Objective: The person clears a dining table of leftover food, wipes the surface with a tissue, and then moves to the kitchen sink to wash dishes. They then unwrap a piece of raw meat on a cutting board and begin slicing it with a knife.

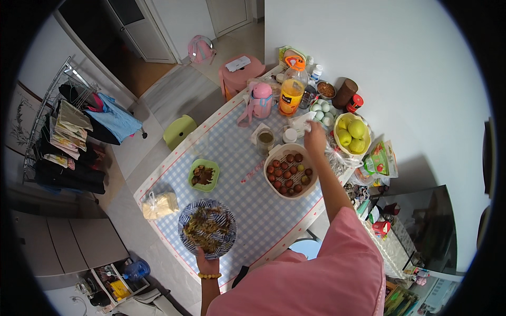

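My left hand (207,261), with a yellow bead bracelet at the wrist, grips the near rim of a blue-and-white patterned plate (229,247). Dark green, shredded-looking leaves or stalks (206,227) lie on that plate. Across the table, my right hand (315,139) pinches a white tissue (307,125) at what looks like a white tissue pack (297,121). Just below that forearm stands a cream basket (269,185) of round reddish-brown fruit. A white-lidded jar (289,136) and a glass jar with dark contents (265,139) are close by.
A green dish (215,173) with brown bits and a tied bag (161,205) rest on the checked tablecloth (245,205). Along the wall side are an orange drink bottle (291,93), a pink flask (261,102), eggs (324,110) and a bowl of green fruit (339,136).
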Demonstrator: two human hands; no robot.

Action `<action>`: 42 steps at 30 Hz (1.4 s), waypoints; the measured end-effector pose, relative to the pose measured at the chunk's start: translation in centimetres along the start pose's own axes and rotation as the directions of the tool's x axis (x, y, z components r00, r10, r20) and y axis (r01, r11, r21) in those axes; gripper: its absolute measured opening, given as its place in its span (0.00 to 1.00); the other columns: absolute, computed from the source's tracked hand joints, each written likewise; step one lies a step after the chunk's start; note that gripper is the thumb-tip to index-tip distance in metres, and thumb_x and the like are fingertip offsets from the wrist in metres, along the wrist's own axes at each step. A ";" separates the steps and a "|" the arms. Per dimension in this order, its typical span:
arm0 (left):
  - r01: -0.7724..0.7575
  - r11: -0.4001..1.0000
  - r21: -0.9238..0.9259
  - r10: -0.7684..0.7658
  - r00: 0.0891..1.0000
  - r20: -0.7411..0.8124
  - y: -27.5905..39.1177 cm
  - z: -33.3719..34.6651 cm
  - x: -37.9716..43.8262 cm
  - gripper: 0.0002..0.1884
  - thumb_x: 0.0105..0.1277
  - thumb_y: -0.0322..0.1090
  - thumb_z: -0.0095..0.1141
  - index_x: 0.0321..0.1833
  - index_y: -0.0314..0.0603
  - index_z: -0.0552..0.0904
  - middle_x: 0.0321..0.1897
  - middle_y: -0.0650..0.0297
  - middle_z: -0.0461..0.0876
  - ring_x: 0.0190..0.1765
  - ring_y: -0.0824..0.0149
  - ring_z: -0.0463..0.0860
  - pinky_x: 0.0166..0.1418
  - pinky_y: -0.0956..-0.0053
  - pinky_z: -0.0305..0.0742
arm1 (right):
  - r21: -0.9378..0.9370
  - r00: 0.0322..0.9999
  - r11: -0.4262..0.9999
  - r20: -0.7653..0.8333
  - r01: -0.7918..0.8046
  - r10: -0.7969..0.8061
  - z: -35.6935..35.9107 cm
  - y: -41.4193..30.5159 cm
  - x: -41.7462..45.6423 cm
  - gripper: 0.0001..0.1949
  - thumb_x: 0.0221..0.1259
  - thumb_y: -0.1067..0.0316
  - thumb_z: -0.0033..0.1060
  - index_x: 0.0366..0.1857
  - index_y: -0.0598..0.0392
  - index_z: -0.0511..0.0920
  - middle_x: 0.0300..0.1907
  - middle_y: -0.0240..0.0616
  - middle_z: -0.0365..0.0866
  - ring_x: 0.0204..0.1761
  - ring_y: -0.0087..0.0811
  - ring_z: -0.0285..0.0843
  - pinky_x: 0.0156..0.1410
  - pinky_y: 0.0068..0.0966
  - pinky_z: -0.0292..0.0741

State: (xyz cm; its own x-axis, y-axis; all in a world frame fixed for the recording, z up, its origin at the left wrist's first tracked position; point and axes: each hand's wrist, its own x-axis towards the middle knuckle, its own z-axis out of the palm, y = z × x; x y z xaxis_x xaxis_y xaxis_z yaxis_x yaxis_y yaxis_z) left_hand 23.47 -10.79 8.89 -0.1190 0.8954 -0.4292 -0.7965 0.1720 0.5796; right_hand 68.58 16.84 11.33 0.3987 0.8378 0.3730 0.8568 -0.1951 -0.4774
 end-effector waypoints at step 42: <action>-0.047 0.997 -0.058 0.039 0.992 -0.121 3.5 -11.4 -13.7 0.31 0.68 0.51 0.50 0.70 0.47 0.61 0.67 0.59 0.64 0.66 0.55 0.67 0.62 0.55 0.72 | -0.175 0.914 0.912 -0.239 -0.371 0.326 0.9 5.5 -27.6 0.13 0.52 0.72 0.54 0.43 0.60 0.74 0.43 0.50 0.71 0.46 0.50 0.69 0.52 0.41 0.67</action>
State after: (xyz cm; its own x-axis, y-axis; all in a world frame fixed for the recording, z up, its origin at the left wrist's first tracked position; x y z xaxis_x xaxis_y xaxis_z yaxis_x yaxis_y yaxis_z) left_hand 15.52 -27.12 8.86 -0.2212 0.8450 -0.4868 -0.8233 0.1058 0.5577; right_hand 61.97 -6.95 -2.27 0.7224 0.5804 0.3758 0.6906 -0.5781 -0.4347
